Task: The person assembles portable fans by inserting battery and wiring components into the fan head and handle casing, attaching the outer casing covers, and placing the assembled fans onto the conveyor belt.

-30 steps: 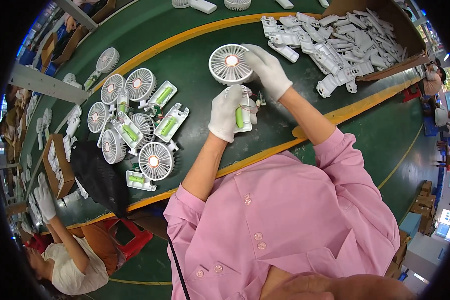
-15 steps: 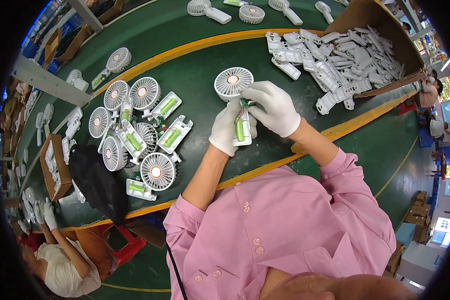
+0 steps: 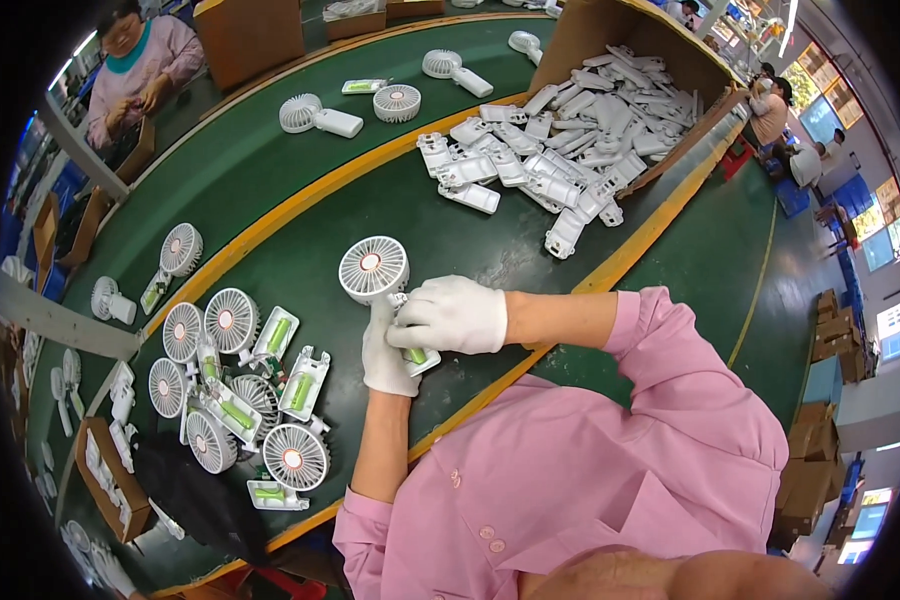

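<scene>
Two white-gloved hands clamp one small white plastic handheld fan (image 3: pixel 375 272): left hand (image 3: pixel 385 350) wraps its handle, right hand (image 3: pixel 452 315) presses over the green battery (image 3: pixel 416 355); a slip could pop it loose.

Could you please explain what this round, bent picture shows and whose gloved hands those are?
The picture comes from a wide fisheye camera worn on a person's head, looking down, so straight edges bend near the rim. The pink sleeves at the bottom belong to the wearer. Both hands wear white gloves: the left hand and the right hand together hold a small white fan by its handle, where a green part shows. They work over a green table with yellow stripes. To the wearer's left lies a cluster of fans with open handles and green parts. Farther away lies a pile of white handle shells, spilling from a cardboard box. More fans lie beyond the stripe. Another person in pink works at the upper left.
</scene>
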`<state>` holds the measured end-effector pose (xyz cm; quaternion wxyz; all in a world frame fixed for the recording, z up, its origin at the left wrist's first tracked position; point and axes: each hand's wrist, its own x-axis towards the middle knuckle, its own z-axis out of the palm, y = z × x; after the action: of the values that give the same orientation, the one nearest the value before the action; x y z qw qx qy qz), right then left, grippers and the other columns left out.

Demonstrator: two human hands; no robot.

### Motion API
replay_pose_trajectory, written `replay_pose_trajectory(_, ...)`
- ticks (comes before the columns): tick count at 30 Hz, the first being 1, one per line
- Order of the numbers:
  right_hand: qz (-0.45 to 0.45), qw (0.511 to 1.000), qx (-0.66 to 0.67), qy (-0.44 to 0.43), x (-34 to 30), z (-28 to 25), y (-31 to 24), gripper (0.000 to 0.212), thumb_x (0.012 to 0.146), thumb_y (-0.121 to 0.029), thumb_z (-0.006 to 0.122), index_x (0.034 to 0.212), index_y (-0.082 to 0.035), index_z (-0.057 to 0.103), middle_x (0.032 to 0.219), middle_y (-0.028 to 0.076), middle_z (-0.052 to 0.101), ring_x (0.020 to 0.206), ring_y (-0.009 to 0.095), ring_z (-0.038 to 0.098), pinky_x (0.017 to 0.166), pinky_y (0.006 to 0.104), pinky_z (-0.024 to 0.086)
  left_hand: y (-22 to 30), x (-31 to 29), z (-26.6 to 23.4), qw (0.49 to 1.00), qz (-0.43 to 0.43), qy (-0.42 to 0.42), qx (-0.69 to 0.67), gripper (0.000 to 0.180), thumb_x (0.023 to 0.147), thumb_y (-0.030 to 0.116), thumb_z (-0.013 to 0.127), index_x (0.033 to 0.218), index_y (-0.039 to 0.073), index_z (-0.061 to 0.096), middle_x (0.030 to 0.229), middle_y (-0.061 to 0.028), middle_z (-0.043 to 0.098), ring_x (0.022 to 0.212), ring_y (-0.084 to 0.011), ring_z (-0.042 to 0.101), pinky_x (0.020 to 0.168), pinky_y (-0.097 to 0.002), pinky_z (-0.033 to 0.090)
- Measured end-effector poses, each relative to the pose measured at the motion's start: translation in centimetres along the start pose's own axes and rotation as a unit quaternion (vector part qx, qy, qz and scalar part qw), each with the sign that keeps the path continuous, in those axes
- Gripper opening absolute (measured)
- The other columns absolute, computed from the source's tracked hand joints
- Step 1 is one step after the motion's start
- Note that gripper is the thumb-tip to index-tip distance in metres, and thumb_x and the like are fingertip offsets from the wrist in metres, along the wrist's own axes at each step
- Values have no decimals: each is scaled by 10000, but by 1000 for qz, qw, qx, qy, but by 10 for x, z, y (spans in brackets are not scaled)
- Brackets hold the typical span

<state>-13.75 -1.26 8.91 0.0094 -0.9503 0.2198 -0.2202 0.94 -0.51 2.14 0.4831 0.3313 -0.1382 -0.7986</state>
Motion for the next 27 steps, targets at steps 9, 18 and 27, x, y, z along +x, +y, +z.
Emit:
replay_pose_trajectory(9,95,992,22,-83,10,1,24,147,816,-214,608,960,-190,590,844,57,556,795,262,594,656,384,488,7,1,1,996,-61,-42,-43,426,978,459,392,969,59,540,700,-101,592,470,-211,551,383,-319,444)
replay_pose_trajectory(18,134,983,98,-82,6,8,32,275,841,-167,595,1114,-131,608,962,109,597,891,312,600,780,398,497,3,0,0,999,-31,-14,-25,533,965,525,388,958,21,562,671,-103,599,498,-212,592,438,-313,497)
replay_pose_trajectory(27,158,973,170,-6,1,6,31,303,795,-38,610,1097,-58,619,917,119,609,830,316,602,727,383,491,3,1,-1,999,-32,-37,-6,579,966,512,392,936,-39,566,699,-139,615,496,-224,608,431,-330,524)
